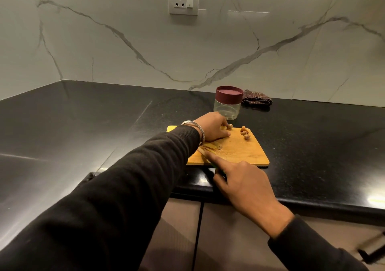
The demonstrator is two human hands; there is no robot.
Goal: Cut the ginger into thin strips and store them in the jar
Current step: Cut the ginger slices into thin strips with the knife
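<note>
The left hand [212,127] presses curled fingers on pale ginger slices [209,146] on the yellow wooden cutting board [239,154]. The right hand [243,184] grips a mostly hidden green-handled knife [218,169], forefinger extended. The lidded, maroon-capped clear jar [228,102] stands behind the board on the glossy black countertop [83,124] below a white marble wall [125,41].

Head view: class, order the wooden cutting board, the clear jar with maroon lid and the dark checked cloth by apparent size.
1. Wooden cutting board
2. Clear jar with maroon lid
3. Dark checked cloth, though it lies farther back, so less sure.
</note>
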